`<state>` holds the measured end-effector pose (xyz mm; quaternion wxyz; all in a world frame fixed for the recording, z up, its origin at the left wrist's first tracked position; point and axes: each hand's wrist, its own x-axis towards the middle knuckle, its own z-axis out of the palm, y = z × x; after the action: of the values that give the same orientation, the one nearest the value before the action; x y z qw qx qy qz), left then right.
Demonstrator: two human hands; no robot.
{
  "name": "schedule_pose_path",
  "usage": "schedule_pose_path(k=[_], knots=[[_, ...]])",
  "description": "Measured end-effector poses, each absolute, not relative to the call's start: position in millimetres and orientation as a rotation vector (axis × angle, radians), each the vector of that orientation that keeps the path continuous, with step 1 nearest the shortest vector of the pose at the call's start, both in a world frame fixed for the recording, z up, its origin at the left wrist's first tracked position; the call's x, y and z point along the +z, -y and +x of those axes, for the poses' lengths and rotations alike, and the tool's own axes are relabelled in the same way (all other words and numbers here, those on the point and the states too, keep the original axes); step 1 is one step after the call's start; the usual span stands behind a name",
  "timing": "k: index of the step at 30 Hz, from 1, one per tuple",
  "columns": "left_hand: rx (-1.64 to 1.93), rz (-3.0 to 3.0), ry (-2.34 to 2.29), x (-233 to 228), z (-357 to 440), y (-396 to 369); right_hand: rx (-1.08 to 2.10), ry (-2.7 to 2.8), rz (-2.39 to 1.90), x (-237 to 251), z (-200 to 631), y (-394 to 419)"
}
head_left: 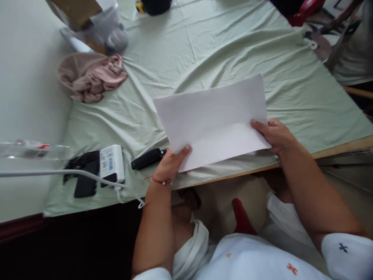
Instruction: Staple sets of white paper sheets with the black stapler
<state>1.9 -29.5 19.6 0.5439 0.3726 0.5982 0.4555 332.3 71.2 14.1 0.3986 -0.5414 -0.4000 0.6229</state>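
A white sheet of paper (pixel 212 120) is held up at a slant above the near edge of the cloth-covered table. My left hand (pixel 171 163) grips its lower left corner, thumb on top and the other fingers hidden beneath. At the right edge, my right hand (pixel 274 134) pinches the paper with its thumb on the upper face. The sheet bends slightly between the two hands, and its visible face looks blank. Just left of my left hand lies a black cylindrical object (pixel 147 158), partly hidden behind the hand.
A white boxy device (pixel 112 163) with a white cable (pixel 87 175) and a black phone-like object (pixel 86 181) lie at left. Farther off are a clear bottle (pixel 35 149), pink cloth (pixel 93 76), a plastic bag (pixel 109 33) and a black-yellow object (pixel 153 6). The green tablecloth (pixel 221 42) is wrinkled.
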Motion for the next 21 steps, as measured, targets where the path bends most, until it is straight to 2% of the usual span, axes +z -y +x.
schedule_pose_path(k=[7,13,21], knots=[[1.058,0.817,-1.393,19,-11,40,1.78,1.149,-1.311,11,336,-65],[0.971,0.834,-1.411,20,-23,48,1.701,1.304,-1.267,16,317,-60],[0.923,0.763,-1.455,38,-21,57,1.764,1.348,-1.3,38,317,-53]])
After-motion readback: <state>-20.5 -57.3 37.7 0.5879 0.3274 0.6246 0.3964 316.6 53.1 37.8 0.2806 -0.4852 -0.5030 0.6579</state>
